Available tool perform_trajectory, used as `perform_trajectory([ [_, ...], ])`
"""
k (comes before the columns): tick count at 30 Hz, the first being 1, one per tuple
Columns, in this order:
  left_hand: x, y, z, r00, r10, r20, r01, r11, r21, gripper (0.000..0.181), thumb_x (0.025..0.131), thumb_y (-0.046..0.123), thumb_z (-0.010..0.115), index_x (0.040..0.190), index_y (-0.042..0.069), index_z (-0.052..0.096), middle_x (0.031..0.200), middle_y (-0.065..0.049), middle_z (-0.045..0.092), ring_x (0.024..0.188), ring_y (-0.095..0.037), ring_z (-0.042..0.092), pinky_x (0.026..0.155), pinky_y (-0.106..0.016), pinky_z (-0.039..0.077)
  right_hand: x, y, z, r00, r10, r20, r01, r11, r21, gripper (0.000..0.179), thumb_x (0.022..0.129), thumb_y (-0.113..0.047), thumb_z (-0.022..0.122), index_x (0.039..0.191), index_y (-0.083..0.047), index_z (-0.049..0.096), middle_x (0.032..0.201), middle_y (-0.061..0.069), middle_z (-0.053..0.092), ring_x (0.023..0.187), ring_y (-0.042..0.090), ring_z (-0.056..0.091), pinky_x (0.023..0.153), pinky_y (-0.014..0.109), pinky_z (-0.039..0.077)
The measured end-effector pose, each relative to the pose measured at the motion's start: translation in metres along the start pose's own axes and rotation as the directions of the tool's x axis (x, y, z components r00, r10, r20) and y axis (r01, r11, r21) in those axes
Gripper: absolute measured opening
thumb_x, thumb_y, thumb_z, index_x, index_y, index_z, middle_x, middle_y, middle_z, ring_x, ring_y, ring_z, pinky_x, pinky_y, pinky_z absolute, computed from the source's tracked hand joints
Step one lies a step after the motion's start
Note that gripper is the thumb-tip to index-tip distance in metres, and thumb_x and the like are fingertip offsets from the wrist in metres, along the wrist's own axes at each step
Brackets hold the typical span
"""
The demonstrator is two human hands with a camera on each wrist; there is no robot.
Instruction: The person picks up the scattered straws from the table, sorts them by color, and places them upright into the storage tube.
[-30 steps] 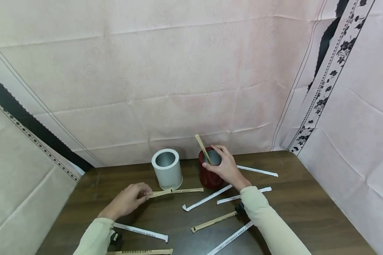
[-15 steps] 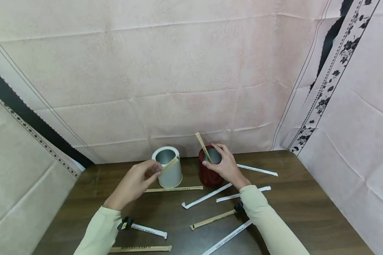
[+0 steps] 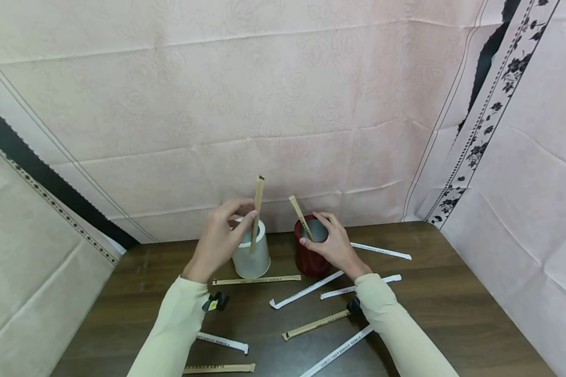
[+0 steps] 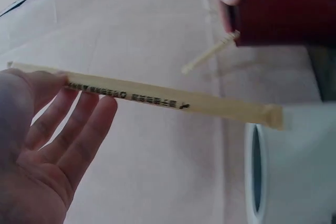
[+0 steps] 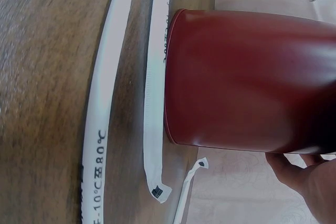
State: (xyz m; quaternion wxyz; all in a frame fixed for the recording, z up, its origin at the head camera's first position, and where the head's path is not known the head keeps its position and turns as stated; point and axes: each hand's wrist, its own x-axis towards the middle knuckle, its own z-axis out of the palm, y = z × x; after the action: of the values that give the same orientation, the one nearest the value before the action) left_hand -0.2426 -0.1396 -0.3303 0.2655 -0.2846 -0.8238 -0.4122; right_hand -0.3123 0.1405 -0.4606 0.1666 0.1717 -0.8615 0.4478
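Note:
My left hand [image 3: 218, 238] pinches a beige paper-wrapped straw [image 3: 259, 193] between thumb and fingertips. The straw stands nearly upright, and its lower end overlaps the near side and rim of the white canister [image 3: 251, 264] in the head view. Printed lettering runs along its wrapper [image 4: 157, 97] in the left wrist view, where the fingers past the pinch are loosely spread. My right hand [image 3: 334, 245] grips the red canister [image 3: 309, 263] at its rim, thumb on the near side and fingers on the far side. Another beige wrapped straw [image 3: 298, 210] leans out of that canister.
One beige wrapped straw [image 3: 257, 280] lies in front of the white canister. White wrapped straws [image 3: 306, 290] and more beige ones [image 3: 315, 325] lie scattered on the brown table [image 3: 250, 314]. A pale cloth [image 3: 264, 104] hangs close behind both canisters.
My left hand has lifted a beige wrapped straw from beside the white canister, moved it up and right, and turned it upright. The right hand has stayed on the red canister.

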Motion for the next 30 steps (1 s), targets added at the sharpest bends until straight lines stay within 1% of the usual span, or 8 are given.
perform_trajectory([
  [3, 0.011, 0.007, 0.007, 0.997, 0.017, -0.079, -0.024, 0.997, -0.079, 0.020, 0.097, 0.017, 0.066, 0.115, 0.008, 0.068, 0.100, -0.003, 0.070, 0.087, -0.015, 0.070, 0.070, -0.030, 0.059, 0.000, 0.000, 0.000, 1.000, 0.001, -0.002, -0.001, 1.000, 0.005, 0.087, 0.076, -0.056, 0.080, 0.147, -0.015, 0.049, 0.140, -0.002, 0.046, 0.125, 0.027, 0.046, 0.098, 0.049, 0.045],
  [6, 0.022, 0.014, 0.015, 0.988, 0.033, -0.152, -0.055, 0.988, -0.147, 0.023, 0.096, 0.015, 0.067, 0.116, 0.004, 0.066, 0.099, -0.007, 0.070, 0.082, -0.020, 0.072, 0.069, -0.032, 0.059, 0.000, 0.001, 0.000, 1.000, 0.001, -0.004, -0.001, 1.000, 0.003, 0.088, 0.076, -0.056, 0.080, 0.146, -0.015, 0.049, 0.139, -0.003, 0.046, 0.125, 0.027, 0.047, 0.098, 0.048, 0.045],
  [9, 0.030, 0.019, 0.024, 0.979, 0.032, -0.199, -0.068, 0.982, -0.176, 0.023, 0.095, 0.014, 0.068, 0.116, 0.004, 0.064, 0.098, -0.006, 0.072, 0.080, -0.020, 0.073, 0.069, -0.033, 0.060, 0.000, 0.001, -0.001, 1.000, 0.001, -0.005, -0.001, 1.000, 0.000, 0.088, 0.076, -0.058, 0.080, 0.146, -0.015, 0.050, 0.139, -0.003, 0.046, 0.124, 0.027, 0.047, 0.097, 0.048, 0.046],
  [14, 0.037, 0.018, 0.045, 0.984, 0.001, -0.179, -0.037, 0.979, -0.199, 0.020, 0.095, 0.015, 0.067, 0.114, 0.008, 0.064, 0.101, -0.003, 0.072, 0.085, -0.013, 0.073, 0.072, -0.030, 0.059, 0.001, 0.003, 0.000, 1.000, -0.006, -0.003, 0.006, 1.000, -0.001, 0.090, 0.076, -0.059, 0.079, 0.147, -0.014, 0.049, 0.140, -0.002, 0.045, 0.125, 0.026, 0.046, 0.098, 0.050, 0.045],
  [17, 0.036, 0.014, 0.058, 0.986, -0.032, -0.164, -0.008, 0.971, -0.239, 0.019, 0.097, 0.016, 0.065, 0.114, 0.007, 0.063, 0.102, -0.003, 0.070, 0.086, -0.017, 0.073, 0.072, -0.030, 0.059, 0.001, 0.003, 0.001, 1.000, -0.010, 0.002, 0.010, 1.000, -0.001, 0.090, 0.076, -0.060, 0.078, 0.147, -0.014, 0.048, 0.141, -0.002, 0.045, 0.125, 0.026, 0.046, 0.100, 0.050, 0.044],
  [21, 0.031, 0.006, 0.076, 0.981, -0.073, -0.182, 0.025, 0.967, -0.255, 0.018, 0.096, 0.014, 0.066, 0.112, 0.004, 0.063, 0.100, -0.006, 0.071, 0.086, -0.020, 0.074, 0.072, -0.029, 0.059, 0.000, 0.004, 0.002, 1.000, -0.012, -0.005, 0.012, 1.000, 0.001, 0.090, 0.075, -0.061, 0.079, 0.146, -0.014, 0.050, 0.139, -0.003, 0.046, 0.123, 0.025, 0.047, 0.101, 0.049, 0.043],
  [24, 0.026, -0.001, 0.088, 0.980, -0.099, -0.175, 0.059, 0.974, -0.220, 0.016, 0.095, 0.012, 0.068, 0.108, 0.005, 0.065, 0.094, -0.005, 0.073, 0.084, -0.014, 0.073, 0.072, -0.026, 0.059, 0.001, 0.004, 0.002, 1.000, -0.015, -0.017, 0.015, 1.000, 0.000, 0.089, 0.075, -0.060, 0.079, 0.145, -0.014, 0.051, 0.138, -0.003, 0.047, 0.121, 0.024, 0.048, 0.101, 0.048, 0.044],
  [30, 0.009, -0.016, 0.106, 0.986, -0.151, -0.069, 0.140, 0.980, -0.143, 0.010, 0.092, 0.014, 0.072, 0.101, 0.014, 0.068, 0.087, 0.002, 0.074, 0.079, -0.007, 0.070, 0.072, -0.025, 0.058, 0.001, 0.005, 0.001, 1.000, -0.025, -0.019, 0.025, 1.000, -0.002, 0.090, 0.076, -0.061, 0.078, 0.146, -0.013, 0.050, 0.138, -0.003, 0.046, 0.122, 0.025, 0.049, 0.100, 0.048, 0.045],
])
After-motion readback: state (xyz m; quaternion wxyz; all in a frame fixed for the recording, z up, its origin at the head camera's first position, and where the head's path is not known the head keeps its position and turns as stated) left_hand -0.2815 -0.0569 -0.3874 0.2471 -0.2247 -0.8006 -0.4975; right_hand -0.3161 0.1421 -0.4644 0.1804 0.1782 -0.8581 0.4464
